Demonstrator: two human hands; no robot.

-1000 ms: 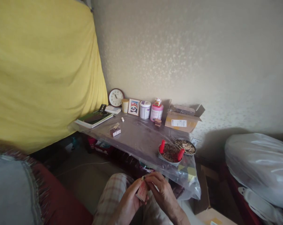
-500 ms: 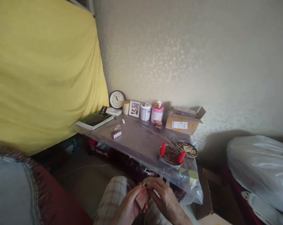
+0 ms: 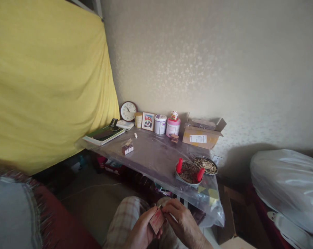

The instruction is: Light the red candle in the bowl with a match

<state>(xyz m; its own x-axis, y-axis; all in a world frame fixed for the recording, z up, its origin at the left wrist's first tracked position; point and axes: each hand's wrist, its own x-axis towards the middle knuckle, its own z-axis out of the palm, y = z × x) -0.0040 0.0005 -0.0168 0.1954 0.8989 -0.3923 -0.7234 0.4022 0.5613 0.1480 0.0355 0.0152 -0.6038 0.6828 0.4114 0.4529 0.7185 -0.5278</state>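
Observation:
My left hand [image 3: 142, 230] and my right hand [image 3: 181, 221] meet over my lap at the bottom of the view. Between them is a small reddish matchbox [image 3: 157, 220]; the left hand grips it from below and the right hand's fingers pinch its top end. My knee in plaid trousers [image 3: 125, 218] lies under the hands. Just ahead on the plastic-covered table [image 3: 156, 155] stand a metal pan with red handles [image 3: 189, 171] and a metal dish of matchsticks [image 3: 205, 164].
Along the wall stand a clock [image 3: 128, 110], a small framed picture [image 3: 148, 121], a white tin [image 3: 160, 123], a pink tin [image 3: 173, 126] and an open cardboard box [image 3: 201, 133]. Books [image 3: 103, 134] lie at the table's left. A yellow sheet [image 3: 47, 79] hangs left; a white plastic bag [image 3: 286, 183] sits right.
The view has tipped slightly, so my hands sit lower in the picture. They keep the same hold on the matchbox, with only small finger movement.

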